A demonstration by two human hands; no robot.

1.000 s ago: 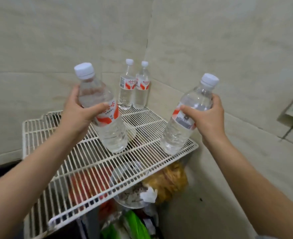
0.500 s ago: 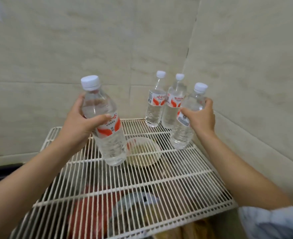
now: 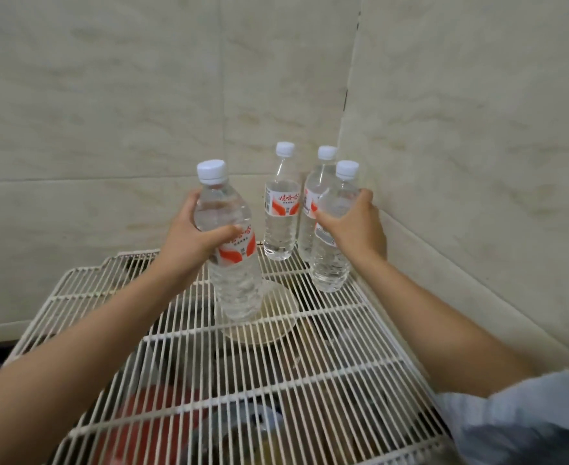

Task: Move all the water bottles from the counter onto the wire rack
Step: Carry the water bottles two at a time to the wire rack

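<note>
Head view. Left hand [image 3: 192,243]: grip closed around a water bottle [image 3: 231,246], held upright, apparently just above the wire rack [image 3: 309,364], over open wires. Right hand [image 3: 356,226]: grip closed around a second bottle [image 3: 331,239], its base at or just touching the rack, just beside two standing bottles [image 3: 281,213] in the back corner; placement likely packs the corner first. Under the rack: a pale bowl [image 3: 273,317] and blurred red and blue items. Tiled walls close on the right limit room. The table is not in view.
</note>
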